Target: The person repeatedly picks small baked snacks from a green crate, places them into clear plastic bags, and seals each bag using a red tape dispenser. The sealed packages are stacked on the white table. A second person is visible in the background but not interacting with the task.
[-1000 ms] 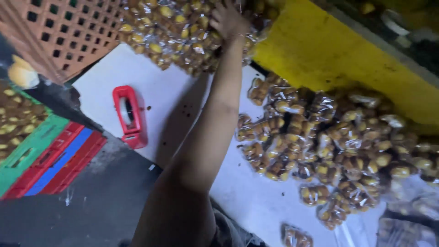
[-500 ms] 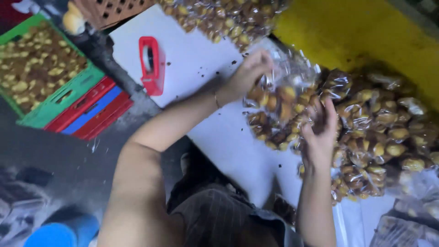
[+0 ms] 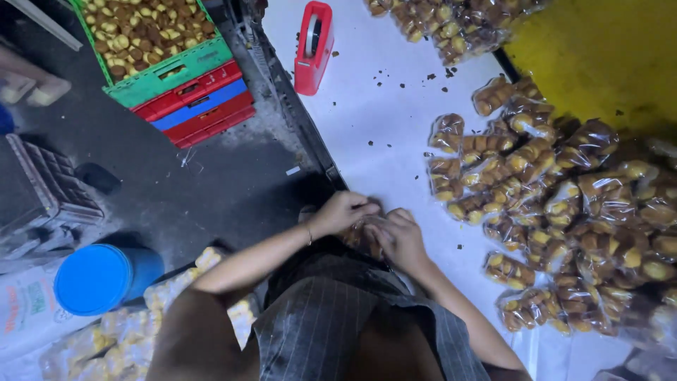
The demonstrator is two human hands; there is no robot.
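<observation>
At far left a white sack [image 3: 28, 317] with coloured print lies on the floor beside a blue round lid [image 3: 95, 279], with clear bags of pale yellow snacks [image 3: 134, 331] heaped near them. Farther off stand stacked crates: a green crate [image 3: 169, 67] full of brown and yellow pieces on red and blue crates [image 3: 201, 109].

At the near edge of the white counter [image 3: 381, 106] the left hand [image 3: 342, 212] and right hand [image 3: 400, 238] meet over one small clear bag [image 3: 361, 236] of brown pieces. Each hand's grip is closed on it, fingers curled around its top; it is mostly hidden, so its long axis cannot be told. Half a second ago the hands were farther out, at the right-hand heap; they have since drawn in to the body with this bag.

A red tape dispenser [image 3: 314, 46] lies far on the counter, long axis running near to far. Right of it, crumbs, then a wide heap of filled clear bags [image 3: 564, 204] beside a yellow sheet [image 3: 599, 56].
</observation>
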